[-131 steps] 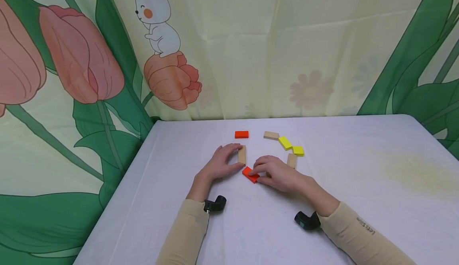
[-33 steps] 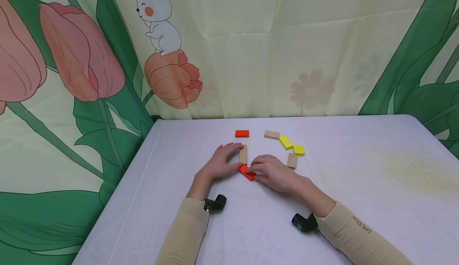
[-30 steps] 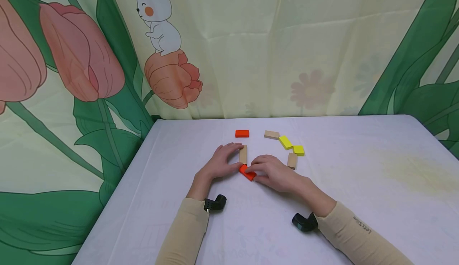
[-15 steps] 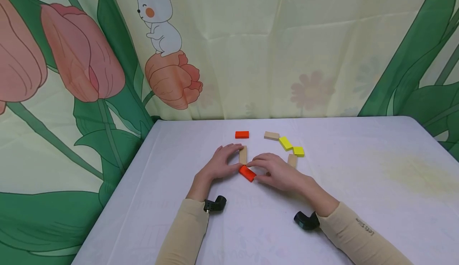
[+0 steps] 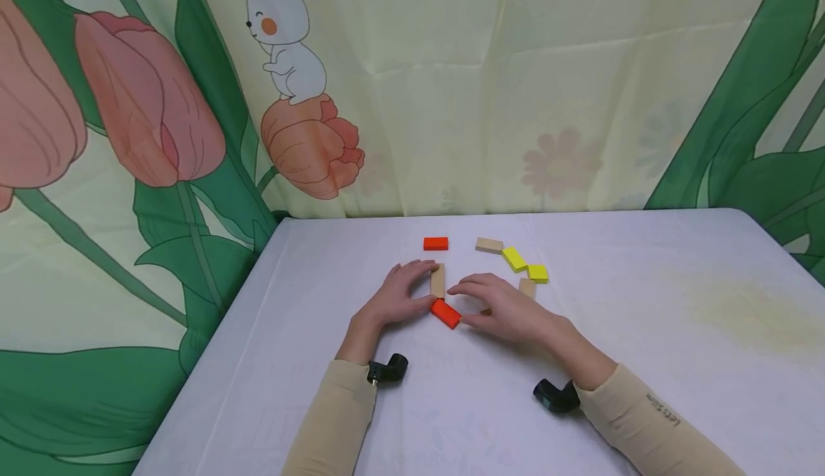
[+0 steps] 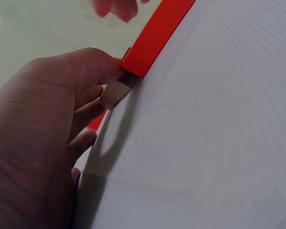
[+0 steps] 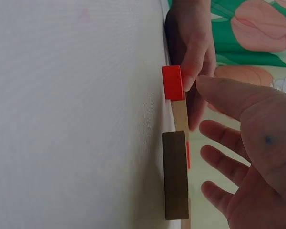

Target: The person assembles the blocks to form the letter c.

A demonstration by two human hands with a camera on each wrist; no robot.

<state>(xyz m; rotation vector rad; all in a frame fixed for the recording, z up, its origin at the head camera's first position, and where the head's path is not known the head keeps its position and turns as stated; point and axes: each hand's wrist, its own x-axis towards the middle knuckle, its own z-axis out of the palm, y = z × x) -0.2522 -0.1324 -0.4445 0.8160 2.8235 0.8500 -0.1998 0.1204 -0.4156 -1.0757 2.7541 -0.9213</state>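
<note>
My left hand (image 5: 398,295) grips a plain wooden block (image 5: 437,282) by its ends, fingertips at the far end and thumb at the near end. A red block (image 5: 445,313) lies slanted against that near end, right beside the left thumb. My right hand (image 5: 501,308) hovers just right of the red block, thumb and fingers spread apart with nothing between them. In the right wrist view, another wooden block (image 7: 175,175) stands beside the right fingers; the hand mostly hides it in the head view.
Behind the hands lie a second red block (image 5: 435,243) and a wooden block (image 5: 489,245). Two yellow blocks (image 5: 513,259) continue the curve rightward, with a wooden block (image 5: 527,288) below them, partly covered by the right hand. A white cloth (image 5: 644,304) covers the table.
The red block has shifted left up to the wooden block's near end. My right fingers have let go of it and drawn back right. The left hand keeps its place.
</note>
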